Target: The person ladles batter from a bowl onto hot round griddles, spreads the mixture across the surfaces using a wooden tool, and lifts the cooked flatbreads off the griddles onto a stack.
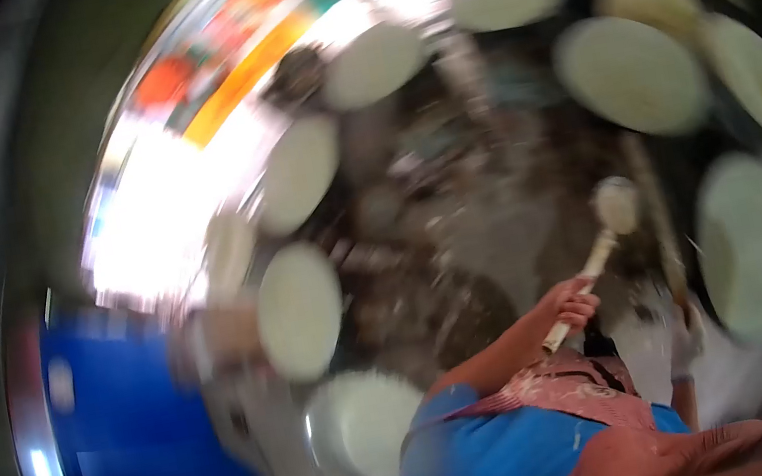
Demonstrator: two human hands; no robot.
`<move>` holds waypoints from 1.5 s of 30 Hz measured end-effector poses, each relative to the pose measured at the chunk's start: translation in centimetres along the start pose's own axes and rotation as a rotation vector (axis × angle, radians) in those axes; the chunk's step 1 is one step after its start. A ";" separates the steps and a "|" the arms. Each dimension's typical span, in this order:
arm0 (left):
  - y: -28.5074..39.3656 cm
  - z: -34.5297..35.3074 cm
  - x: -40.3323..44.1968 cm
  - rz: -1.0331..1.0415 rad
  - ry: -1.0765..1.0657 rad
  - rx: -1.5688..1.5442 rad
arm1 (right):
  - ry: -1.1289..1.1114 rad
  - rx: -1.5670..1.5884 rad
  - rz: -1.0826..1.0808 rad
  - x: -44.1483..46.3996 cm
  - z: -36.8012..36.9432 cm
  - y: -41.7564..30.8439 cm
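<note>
My left hand [569, 304] is wrapped round the pale handle of a ladle [601, 252], whose whitish, batter-coloured head points away from me over the brown, wet-looking floor. Lower right, my right hand [684, 328] is blurred and appears closed on the near end of a long wooden stick [655, 217]. The stick reaches away from me, just right of the ladle's head. Close to the stick lies a pale round disc [633, 77], seemingly on a dark pan. At my left side stands a wide basin [323, 464] with white contents that look like batter.
Several more pale discs form a ring round me, including one at the left [301, 312] and one at the right [751, 246]. A large blurred blue shape [128, 411] is at the left, with what looks like an arm beside it. Bright light fills the upper left.
</note>
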State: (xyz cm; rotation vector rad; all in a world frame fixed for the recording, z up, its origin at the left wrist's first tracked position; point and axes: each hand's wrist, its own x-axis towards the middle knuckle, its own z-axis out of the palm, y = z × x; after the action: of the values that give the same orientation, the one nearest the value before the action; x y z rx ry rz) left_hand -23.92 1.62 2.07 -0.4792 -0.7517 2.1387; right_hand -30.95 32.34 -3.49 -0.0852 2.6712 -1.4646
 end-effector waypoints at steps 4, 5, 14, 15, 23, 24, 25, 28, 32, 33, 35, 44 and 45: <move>-2.5 -2.7 -5.8 0.787 0.151 0.420 | -0.216 0.048 -0.101 7.2 4.5 -7.5; -3.7 -3.2 -8.2 0.858 0.092 0.422 | -0.317 0.068 -0.209 9.0 7.1 -8.8; -15.2 -14.7 -19.2 1.516 0.007 0.045 | -0.928 -0.208 -0.623 6.6 29.0 -24.3; -17.2 -13.9 -19.9 1.560 0.036 -0.084 | -0.946 -0.208 -0.625 6.0 32.1 -24.0; -17.4 -18.0 -26.6 1.388 -0.106 -0.265 | -0.629 -0.254 -0.588 8.9 43.1 -31.4; -16.6 -17.7 -27.0 1.363 -0.204 -0.285 | -0.615 -0.286 -0.616 10.5 44.9 -31.7; -15.4 -17.9 -27.3 1.271 -0.395 -0.273 | -0.605 -0.319 -0.650 11.6 46.2 -32.4; -11.9 -16.7 -28.4 1.247 -0.495 -0.276 | -0.643 -0.302 -0.851 12.4 49.0 -35.6; -6.6 -13.4 -27.8 1.281 -0.626 -0.181 | -0.737 -0.444 -1.162 13.6 55.2 -40.1; -6.0 -12.1 -27.3 1.351 -0.637 -0.196 | -0.741 -0.446 -1.228 14.0 57.0 -41.0; -4.9 -9.0 -26.2 1.488 -0.662 -0.228 | -0.743 -0.466 -1.261 15.0 58.8 -43.6; -4.5 -5.6 -21.9 1.732 -0.847 -0.340 | -0.836 -0.512 -1.261 19.2 62.3 -46.0; -4.8 -5.8 -21.6 1.750 -0.860 -0.338 | -0.826 -0.487 -1.268 19.4 62.3 -46.1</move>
State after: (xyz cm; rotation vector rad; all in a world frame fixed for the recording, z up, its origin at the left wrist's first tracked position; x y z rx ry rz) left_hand -4.84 -11.04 2.62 -0.3758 -1.4732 4.0037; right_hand -43.28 -46.49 0.96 -2.1146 2.0507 -0.4829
